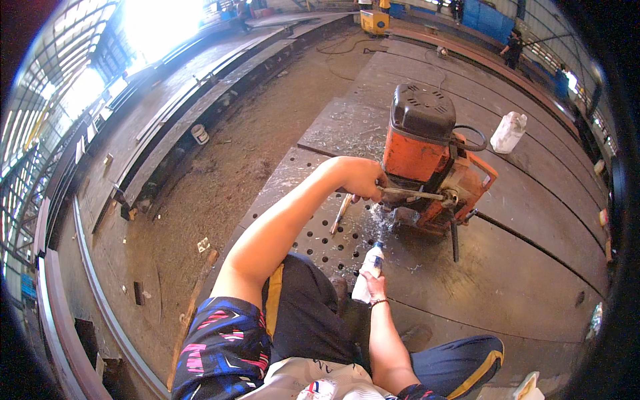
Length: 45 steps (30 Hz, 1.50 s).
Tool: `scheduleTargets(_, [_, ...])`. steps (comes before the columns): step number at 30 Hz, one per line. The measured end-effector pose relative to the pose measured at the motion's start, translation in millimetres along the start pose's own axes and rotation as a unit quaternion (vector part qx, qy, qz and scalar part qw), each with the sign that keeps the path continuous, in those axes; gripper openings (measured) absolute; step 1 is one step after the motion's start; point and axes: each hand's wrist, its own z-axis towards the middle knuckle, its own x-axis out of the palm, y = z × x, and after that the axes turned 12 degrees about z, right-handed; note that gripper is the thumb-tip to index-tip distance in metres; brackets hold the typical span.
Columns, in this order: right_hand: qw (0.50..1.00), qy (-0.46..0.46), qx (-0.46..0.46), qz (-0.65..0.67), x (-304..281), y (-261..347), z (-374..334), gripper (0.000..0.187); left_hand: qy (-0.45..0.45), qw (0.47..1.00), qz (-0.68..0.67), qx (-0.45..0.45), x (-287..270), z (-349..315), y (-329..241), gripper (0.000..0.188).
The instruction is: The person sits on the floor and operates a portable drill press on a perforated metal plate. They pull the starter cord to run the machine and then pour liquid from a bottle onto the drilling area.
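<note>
An orange drilling machine (430, 160) with a black top stands on a large steel plate (527, 267) full of drilled holes. My left hand (363, 177) grips one spoke of the machine's feed handle (417, 194). My right hand (377, 287) holds a small white squeeze bottle (369, 270), its nozzle aimed at the wet, chip-strewn spot (383, 223) under the drill. A loose rod (341, 213) lies on the plate just below my left hand.
A white plastic jug (509, 132) stands on the plate behind the machine. A dirt strip (220, 180) and long steel beams (167, 113) run on the left. A yellow cart (373, 21) and people (513, 47) are far off. My knees (460, 363) rest near the plate.
</note>
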Motion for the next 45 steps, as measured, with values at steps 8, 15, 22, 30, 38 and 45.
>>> scheduleTargets(8, [0.999, 0.017, -0.038, 0.004, -2.5, -9.6, 8.7, 0.042, 0.003, 1.000, -0.010, 0.003, 1.7, 3.0, 2.0, 0.039])
scheduleTargets(15, [0.999, 0.011, -0.029, 0.007, -1.2, -6.8, 5.3, 0.046, 0.018, 1.000, 0.004, -0.018, -2.0, -2.8, -3.4, 0.041])
scheduleTargets(22, [1.000, 0.000, -0.024, -0.007, -2.0, -5.5, 5.1, 0.046, 0.052, 0.997, 0.027, -0.047, -4.1, 0.0, -5.0, 0.043])
scheduleTargets(30, [1.000, 0.000, -0.009, -0.013, -2.2, -0.3, 3.1, 0.042, 0.043, 0.999, 0.021, -0.020, -4.6, -2.7, -4.0, 0.045])
scheduleTargets(38, [1.000, -0.004, -0.027, -0.001, -5.5, -15.1, 15.8, 0.041, 0.042, 0.998, 0.035, -0.029, -9.8, -6.6, -10.8, 0.046])
scheduleTargets(45, [0.999, 0.002, -0.035, 0.018, 1.1, -2.5, 1.9, 0.045, 0.049, 0.998, 0.030, -0.028, -0.9, -0.9, -0.2, 0.046])
